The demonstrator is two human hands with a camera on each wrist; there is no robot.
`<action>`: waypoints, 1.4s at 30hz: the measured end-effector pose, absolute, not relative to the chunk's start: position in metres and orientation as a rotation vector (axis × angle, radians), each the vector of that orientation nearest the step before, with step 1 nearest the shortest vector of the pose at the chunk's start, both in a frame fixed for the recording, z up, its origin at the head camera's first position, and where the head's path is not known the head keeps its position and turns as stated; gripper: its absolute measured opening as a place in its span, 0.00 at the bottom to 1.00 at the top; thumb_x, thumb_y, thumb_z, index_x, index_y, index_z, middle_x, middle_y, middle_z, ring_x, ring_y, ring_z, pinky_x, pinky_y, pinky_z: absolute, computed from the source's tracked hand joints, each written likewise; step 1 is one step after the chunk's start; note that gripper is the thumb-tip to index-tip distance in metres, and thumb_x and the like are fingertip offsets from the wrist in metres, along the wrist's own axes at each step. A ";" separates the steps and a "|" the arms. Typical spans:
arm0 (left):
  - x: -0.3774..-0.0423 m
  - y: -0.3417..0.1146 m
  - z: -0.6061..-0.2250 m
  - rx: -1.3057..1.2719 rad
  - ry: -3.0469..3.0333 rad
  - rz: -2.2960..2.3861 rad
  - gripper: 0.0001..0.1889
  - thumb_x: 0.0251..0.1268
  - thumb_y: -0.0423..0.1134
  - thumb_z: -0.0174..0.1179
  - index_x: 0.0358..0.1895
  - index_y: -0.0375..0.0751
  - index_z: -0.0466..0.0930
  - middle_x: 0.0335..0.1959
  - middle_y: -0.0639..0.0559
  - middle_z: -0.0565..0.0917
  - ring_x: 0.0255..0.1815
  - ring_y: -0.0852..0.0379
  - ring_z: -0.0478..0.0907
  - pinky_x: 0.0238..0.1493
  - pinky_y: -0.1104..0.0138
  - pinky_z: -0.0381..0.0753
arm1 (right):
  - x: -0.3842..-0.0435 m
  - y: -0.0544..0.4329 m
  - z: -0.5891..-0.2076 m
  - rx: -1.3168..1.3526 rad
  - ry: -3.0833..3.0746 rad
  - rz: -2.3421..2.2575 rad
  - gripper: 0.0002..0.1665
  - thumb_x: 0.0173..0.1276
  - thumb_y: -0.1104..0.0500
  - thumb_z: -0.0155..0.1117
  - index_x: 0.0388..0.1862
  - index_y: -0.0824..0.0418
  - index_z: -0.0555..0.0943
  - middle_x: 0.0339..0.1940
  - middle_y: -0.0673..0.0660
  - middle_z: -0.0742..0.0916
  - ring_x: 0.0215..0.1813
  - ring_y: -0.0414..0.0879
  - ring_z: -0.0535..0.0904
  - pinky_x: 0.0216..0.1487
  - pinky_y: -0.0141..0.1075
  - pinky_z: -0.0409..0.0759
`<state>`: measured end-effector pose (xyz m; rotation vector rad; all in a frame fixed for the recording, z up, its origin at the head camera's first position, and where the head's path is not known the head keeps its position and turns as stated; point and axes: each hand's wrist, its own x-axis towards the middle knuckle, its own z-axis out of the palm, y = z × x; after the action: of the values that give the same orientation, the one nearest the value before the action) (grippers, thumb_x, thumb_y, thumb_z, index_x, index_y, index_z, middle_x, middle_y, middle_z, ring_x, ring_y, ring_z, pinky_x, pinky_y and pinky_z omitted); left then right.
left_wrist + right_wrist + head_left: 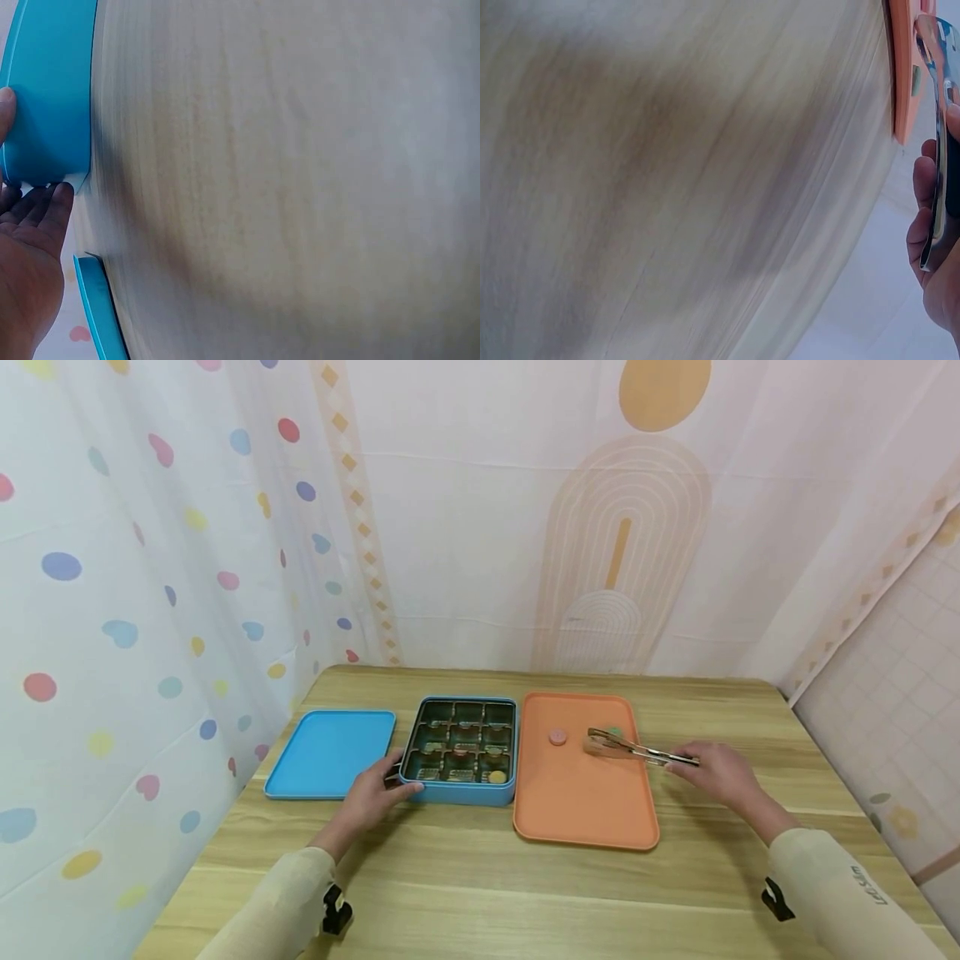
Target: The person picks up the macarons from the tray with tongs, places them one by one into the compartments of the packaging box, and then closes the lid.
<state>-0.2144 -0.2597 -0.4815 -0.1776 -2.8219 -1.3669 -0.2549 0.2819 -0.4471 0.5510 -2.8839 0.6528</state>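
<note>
A blue box (457, 793) holds a dark divided insert with several compartments. One yellow round piece (497, 777) lies in its front right compartment; dim coloured shapes show in the middle row. My left hand (375, 795) grips the box's front left corner, thumb on the front wall and fingers at the left side (34, 240). With my right hand (716, 770) I hold metal tongs (648, 753) by the handle end. Their tips hover over or touch the orange tray (585, 810), beside a green piece (613, 732). Whether anything sits between the tips I cannot tell. A pink round piece (557, 737) lies on the tray.
A blue lid-like tray (330, 752) lies flat left of the box. The orange tray stands right beside the box, close to its right wall. Everything is on a wooden table (480, 885), with patterned curtains (465, 527) behind and at the sides.
</note>
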 end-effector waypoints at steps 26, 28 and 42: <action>-0.215 -0.262 -0.481 -0.172 -2.823 -1.355 0.41 0.65 0.49 0.67 0.75 0.36 0.60 0.61 0.38 0.76 0.56 0.46 0.77 0.54 0.52 0.78 | -0.271 0.241 -0.425 0.560 -2.858 0.778 0.14 0.71 0.51 0.66 0.42 0.61 0.88 0.19 0.48 0.78 0.19 0.41 0.61 0.22 0.35 0.58; -0.214 -0.262 -0.481 -0.166 -2.821 -1.359 0.41 0.65 0.49 0.67 0.75 0.35 0.60 0.61 0.37 0.76 0.57 0.45 0.77 0.55 0.52 0.78 | -0.275 0.231 -0.422 0.569 -2.849 0.818 0.14 0.71 0.51 0.66 0.42 0.61 0.88 0.22 0.50 0.81 0.19 0.42 0.62 0.23 0.36 0.60; -0.216 -0.261 -0.484 -0.198 -2.802 -1.370 0.39 0.65 0.50 0.67 0.74 0.38 0.63 0.60 0.39 0.77 0.54 0.47 0.78 0.53 0.54 0.78 | -0.296 0.156 -0.416 0.595 -2.803 0.840 0.12 0.70 0.48 0.66 0.39 0.55 0.88 0.33 0.49 0.87 0.29 0.43 0.76 0.33 0.41 0.72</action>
<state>-0.2163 -0.2613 -0.4844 -0.1982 -2.8021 -1.3703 -0.2957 0.1564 -0.4161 0.5952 -2.8026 0.8396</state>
